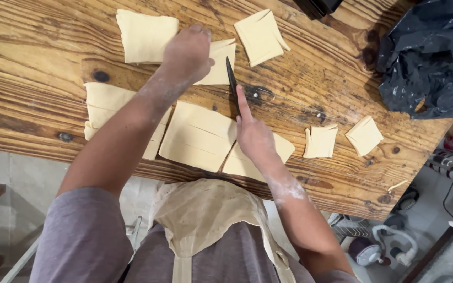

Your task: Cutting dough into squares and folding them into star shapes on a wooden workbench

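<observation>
The right hand [255,133] grips a dark knife [232,78], forefinger laid along its back, blade beside a dough square [217,63] that the left hand [187,52] presses flat, seemingly open-palmed. Bare wooden table [38,63] lies leftward; cut dough sheets [197,135] crowd the near edge.

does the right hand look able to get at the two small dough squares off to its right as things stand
Probably yes. The right hand holds a black knife, but the two small dough squares lie on bare wooden table beside it, with nothing between. It would likely need to set the knife down.
</observation>
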